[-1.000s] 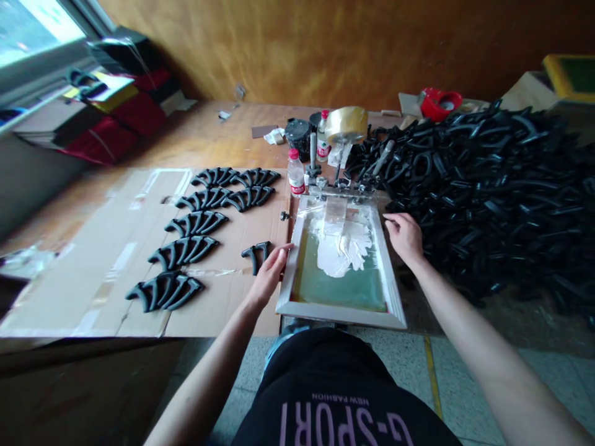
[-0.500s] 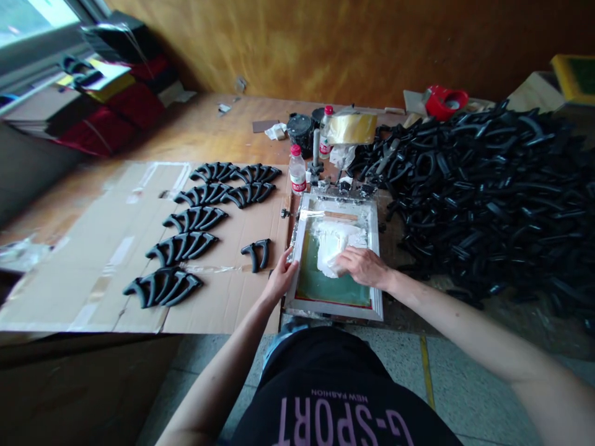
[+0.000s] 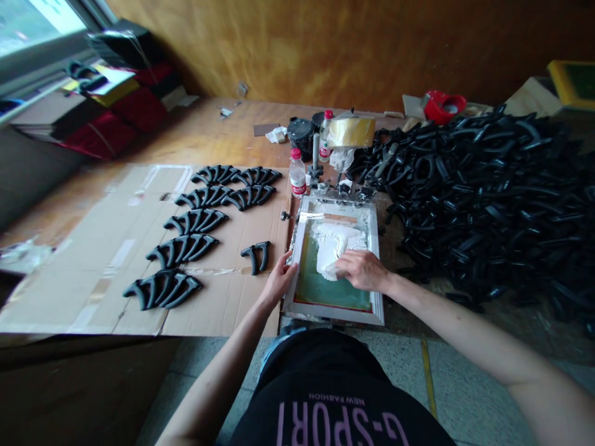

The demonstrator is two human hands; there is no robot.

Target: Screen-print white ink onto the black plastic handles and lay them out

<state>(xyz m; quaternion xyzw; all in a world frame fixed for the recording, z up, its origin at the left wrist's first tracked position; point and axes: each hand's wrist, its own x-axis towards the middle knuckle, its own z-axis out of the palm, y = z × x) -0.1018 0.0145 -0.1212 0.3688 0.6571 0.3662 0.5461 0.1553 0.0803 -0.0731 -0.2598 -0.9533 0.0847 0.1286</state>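
A screen frame with green mesh and a smear of white ink lies flat at the table's near edge. My left hand grips its left rail, fingers curled over the edge. Resting on the mesh at the near end of the ink is my right hand, its fingers closed over something hidden beneath them. A single black curved plastic part lies on the cardboard just left of the frame.
Rows of black curved parts lie on a cardboard sheet to the left. A big heap of the same parts fills the right side. Behind the frame stand a small bottle, a black pot and a tape roll.
The frame, tilted up a second ago, now lies flat. My right hand left its right rail and moved onto the mesh at the ink. My left hand stayed on the left rail.
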